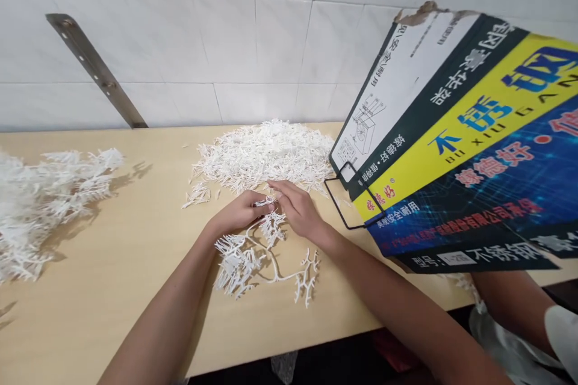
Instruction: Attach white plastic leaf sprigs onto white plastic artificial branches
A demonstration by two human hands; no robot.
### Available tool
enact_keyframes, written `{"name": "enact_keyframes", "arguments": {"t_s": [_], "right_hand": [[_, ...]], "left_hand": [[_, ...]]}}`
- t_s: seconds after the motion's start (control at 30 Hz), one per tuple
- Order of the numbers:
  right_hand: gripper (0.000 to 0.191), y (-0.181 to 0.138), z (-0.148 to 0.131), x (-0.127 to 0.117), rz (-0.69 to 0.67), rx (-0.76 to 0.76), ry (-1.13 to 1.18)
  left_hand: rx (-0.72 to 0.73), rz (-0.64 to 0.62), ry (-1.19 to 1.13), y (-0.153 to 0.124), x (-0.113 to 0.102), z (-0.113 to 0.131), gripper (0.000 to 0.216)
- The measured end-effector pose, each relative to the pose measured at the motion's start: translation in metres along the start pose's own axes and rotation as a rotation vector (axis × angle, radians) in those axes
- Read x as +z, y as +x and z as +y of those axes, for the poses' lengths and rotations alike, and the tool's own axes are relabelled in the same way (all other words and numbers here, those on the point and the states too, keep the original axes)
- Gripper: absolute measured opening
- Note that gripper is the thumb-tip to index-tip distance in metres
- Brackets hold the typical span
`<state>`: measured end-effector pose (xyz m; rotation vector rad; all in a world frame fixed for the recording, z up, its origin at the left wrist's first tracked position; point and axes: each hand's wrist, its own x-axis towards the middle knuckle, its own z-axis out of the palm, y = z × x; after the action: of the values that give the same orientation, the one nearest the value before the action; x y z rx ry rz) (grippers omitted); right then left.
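So from the head cam, looking down at a pale wooden surface pushed up against a white tiled wall. Both hands meet in the middle: the left hand and right hand are curled in narrow, fingertips pinched on the top end of a white plastic sprue, one of those branching runner things with tiny comb-like bits still on the twigs. The rest of the sprue lies flat on the surface, trailing back toward the person between the two forearms. Can't really tell whether the fingers grip a single little piece or the stem itself, it's all white on white there. Just behind the hands, touching the fingertips or near enough, sits a loose pile of small white pieces. Well off to the left is a heap of sprues still full. On the right a big printed cardboard box leans in over the surface's edge, with a thin black wire frame under its corner. A slanted metal bracket is screwed to the wall.
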<state>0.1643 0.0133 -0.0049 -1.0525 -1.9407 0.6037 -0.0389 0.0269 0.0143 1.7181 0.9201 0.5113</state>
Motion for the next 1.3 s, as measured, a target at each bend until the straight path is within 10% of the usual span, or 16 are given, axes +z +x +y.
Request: {"name": "enact_keyframes", "arguments": {"t_s": [1.1,1.3], "right_hand": [[0.038,0.002,0.009,-0.005,-0.166,0.178,0.475],[0.030,0.005,0.016,-0.002,0.072,0.301,0.507]], "left_hand": [[-0.038,-0.169,-0.106,-0.002,0.001,0.005,0.020],[-0.043,-0.125,-0.048,-0.001,-0.001,0.007,0.023]]}}
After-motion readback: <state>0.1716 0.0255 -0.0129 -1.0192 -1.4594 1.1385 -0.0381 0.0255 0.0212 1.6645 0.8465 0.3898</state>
